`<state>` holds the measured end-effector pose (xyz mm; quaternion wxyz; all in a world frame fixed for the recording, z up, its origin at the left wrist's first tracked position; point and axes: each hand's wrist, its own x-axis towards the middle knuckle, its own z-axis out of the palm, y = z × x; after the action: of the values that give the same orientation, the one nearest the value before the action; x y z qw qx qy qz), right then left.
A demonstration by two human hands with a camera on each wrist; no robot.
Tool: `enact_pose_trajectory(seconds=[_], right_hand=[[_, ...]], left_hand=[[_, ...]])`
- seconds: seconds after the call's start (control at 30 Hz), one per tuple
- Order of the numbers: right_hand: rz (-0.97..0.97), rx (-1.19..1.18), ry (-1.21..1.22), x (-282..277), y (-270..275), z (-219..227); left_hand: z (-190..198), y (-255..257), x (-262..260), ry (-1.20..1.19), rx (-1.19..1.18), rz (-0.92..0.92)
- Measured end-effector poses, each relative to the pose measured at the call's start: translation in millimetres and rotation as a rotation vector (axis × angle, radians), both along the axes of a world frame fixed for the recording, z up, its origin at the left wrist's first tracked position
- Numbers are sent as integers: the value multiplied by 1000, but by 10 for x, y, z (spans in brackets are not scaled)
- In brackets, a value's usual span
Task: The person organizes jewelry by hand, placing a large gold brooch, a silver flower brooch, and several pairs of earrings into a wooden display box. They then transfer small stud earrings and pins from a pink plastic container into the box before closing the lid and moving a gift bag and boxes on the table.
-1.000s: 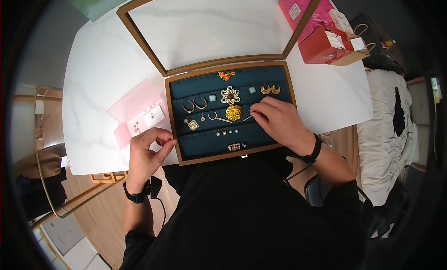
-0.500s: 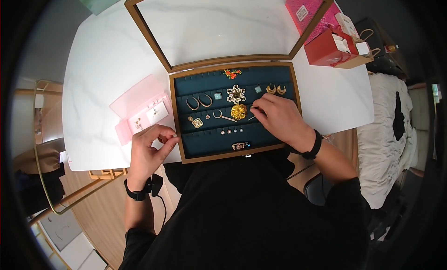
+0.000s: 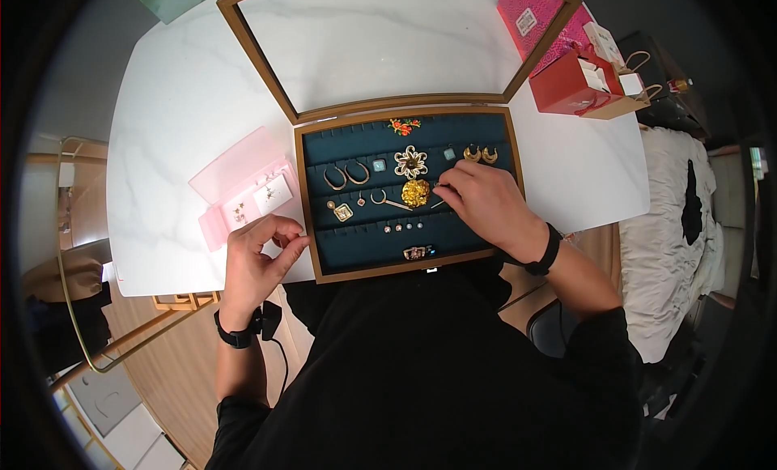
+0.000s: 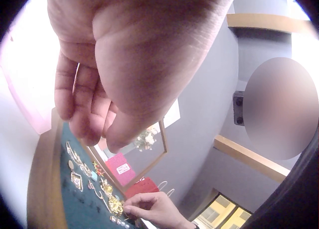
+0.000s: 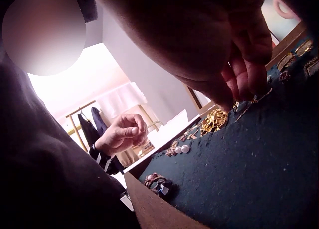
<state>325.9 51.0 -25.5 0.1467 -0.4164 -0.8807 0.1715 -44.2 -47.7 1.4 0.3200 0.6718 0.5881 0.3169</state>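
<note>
A wooden jewellery box (image 3: 305,196) with dark green padded rows stands with its glass lid raised. Over the middle row, my right hand (image 3: 494,204) pinches the top of a thin bar earring (image 3: 439,204); in the right wrist view its bar (image 5: 254,104) slants across the fabric below the fingertips. Left of it sit a gold flower brooch (image 3: 415,193) and a hoop earring with a bar (image 3: 396,204). My left hand (image 3: 261,255) hovers at the box's left edge, fingers loosely curled around nothing visible, as the left wrist view shows too.
An open pink box (image 3: 212,225) with earrings on white cards lies left on the white table (image 3: 178,130). Stud earrings, rings (image 3: 418,252), hoops and a white flower brooch (image 3: 410,161) fill other rows. A red paper bag (image 3: 571,85) and a pink box (image 3: 541,21) stand back right.
The head view shifted slightly, so the box sits a little further right in the frame. Both hands keep nearly the same places and the right hand still pinches the earring.
</note>
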Motion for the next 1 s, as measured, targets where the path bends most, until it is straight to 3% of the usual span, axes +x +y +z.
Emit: enact_pose_trajectory(seconds=[1.0], right_hand=[[86,96,-25,11,62,-51]], left_hand=[[15,-12,3,6,5,0]])
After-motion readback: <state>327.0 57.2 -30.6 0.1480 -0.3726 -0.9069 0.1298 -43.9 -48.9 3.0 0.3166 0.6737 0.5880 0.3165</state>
